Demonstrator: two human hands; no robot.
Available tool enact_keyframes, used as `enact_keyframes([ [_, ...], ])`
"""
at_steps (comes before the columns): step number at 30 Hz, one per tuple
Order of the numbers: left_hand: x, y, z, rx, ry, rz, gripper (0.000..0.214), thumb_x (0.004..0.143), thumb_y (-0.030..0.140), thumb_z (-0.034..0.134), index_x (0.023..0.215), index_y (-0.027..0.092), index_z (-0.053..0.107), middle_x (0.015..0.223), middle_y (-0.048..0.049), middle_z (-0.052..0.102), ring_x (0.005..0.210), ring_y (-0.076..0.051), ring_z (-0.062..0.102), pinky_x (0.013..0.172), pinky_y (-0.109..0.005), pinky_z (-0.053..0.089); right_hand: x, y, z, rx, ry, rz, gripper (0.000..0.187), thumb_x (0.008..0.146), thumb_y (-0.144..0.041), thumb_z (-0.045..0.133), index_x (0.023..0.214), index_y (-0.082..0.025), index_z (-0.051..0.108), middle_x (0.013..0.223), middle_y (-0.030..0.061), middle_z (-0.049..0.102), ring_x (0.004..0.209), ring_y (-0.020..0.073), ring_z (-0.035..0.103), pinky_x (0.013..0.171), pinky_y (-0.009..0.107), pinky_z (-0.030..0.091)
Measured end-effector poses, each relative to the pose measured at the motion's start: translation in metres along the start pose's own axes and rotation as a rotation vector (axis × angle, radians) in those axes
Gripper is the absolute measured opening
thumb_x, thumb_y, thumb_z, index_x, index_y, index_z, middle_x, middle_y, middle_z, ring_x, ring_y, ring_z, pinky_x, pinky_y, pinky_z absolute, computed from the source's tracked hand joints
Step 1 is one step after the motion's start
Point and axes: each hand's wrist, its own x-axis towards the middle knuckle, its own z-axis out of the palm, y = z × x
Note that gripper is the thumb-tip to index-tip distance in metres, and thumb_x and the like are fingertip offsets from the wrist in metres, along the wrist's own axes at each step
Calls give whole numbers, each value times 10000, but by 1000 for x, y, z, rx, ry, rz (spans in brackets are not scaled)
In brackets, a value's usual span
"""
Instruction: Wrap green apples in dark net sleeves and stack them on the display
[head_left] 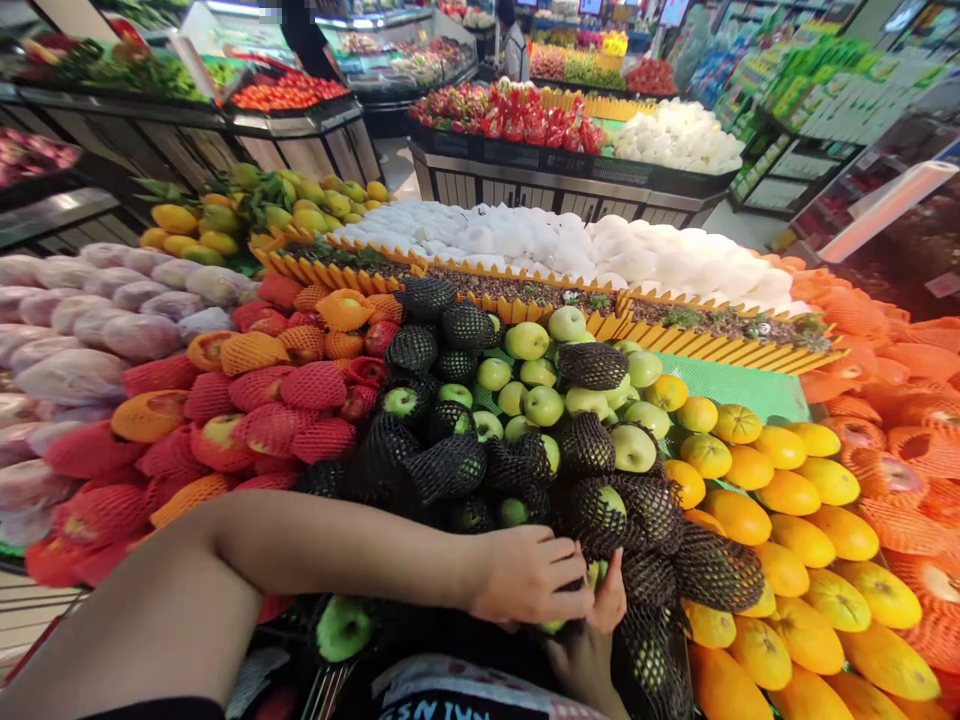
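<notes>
My left hand (534, 575) reaches in from the left over the front of the fruit display, its fingers curled. Close against it, my right hand (592, 640) comes up from below with a finger raised. Between the two hands a green apple (553, 627) shows in small patches; most of it is hidden by my fingers. Black foam net sleeves (651, 655) on apples lie just right of my hands. Below my left forearm sits another green apple (343, 628) with dark netting around it.
Bare green apples (543, 405) are heaped behind. Oranges (780, 570) line the right, red-netted fruit (277, 430) the left. An orange picket edging (675, 345) crosses behind, with white-wrapped fruit (480, 235) beyond. Below, part of a printed shirt (450, 695) shows.
</notes>
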Motion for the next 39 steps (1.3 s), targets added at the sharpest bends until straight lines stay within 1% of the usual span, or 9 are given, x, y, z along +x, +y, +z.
enact_keyframes([
  [3,-2,14,21,87,63,14,324,872,289,636,1178,191,591,1097,-126,666,936,-230,595,658,-316,453,-3,-2,0,-45,27,50,800,890,-551,465,1580,-222,227,1661,183,28,1362,512,353,927,647,415],
  [6,-2,12,21,16,-3,-198,532,842,489,656,1212,116,577,1088,-168,660,967,-284,591,761,-372,470,-7,-3,-7,-33,66,-35,994,842,-502,579,1596,-193,10,1659,212,-25,1418,531,259,935,674,415],
  [9,0,-3,5,-151,-47,-390,769,746,705,645,1196,85,582,1108,-190,661,1020,-337,590,859,-437,470,-7,-1,-13,-3,101,-236,988,828,-345,634,1583,-294,-2,1675,162,23,1443,460,283,951,629,434],
  [13,12,-40,-26,-315,-17,-535,446,913,532,513,1118,152,628,1114,-121,673,1003,-273,628,882,-389,493,0,-2,-17,81,97,-305,915,824,-238,678,1549,-361,133,1672,135,107,1431,396,359,970,558,448],
  [17,32,-83,-33,-222,-325,-982,552,878,476,584,1262,80,552,1254,-212,609,1099,-363,630,903,-460,518,6,-8,-23,113,100,-255,967,818,-217,714,1542,-402,100,1667,120,129,1399,392,417,971,546,462],
  [21,47,-98,-10,-229,-500,-1086,886,668,582,787,1334,80,490,1317,-257,568,1127,-386,629,907,-443,535,6,-10,-27,113,107,-259,939,837,-222,696,1544,-390,100,1662,112,151,1416,383,394,978,535,455],
  [25,44,-96,-1,-208,-412,-1086,854,635,515,823,1295,74,507,1237,-248,613,1086,-376,649,890,-431,541,7,-9,-28,120,118,-274,926,844,-212,695,1548,-365,114,1664,113,157,1431,368,373,1001,536,437],
  [34,-12,-104,-86,-212,24,-1195,708,684,603,683,1214,158,534,1081,-135,700,986,-340,674,829,-409,528,12,-11,-22,287,228,-299,777,754,-147,764,1423,-279,392,1631,138,279,1420,358,402,1029,537,395],
  [39,-19,-101,-86,-280,155,-1178,663,681,571,708,1187,173,549,1056,-109,702,970,-313,666,839,-406,517,12,-13,-24,277,219,-284,739,766,-144,742,1407,-291,405,1639,123,268,1416,352,408,1014,542,399],
])
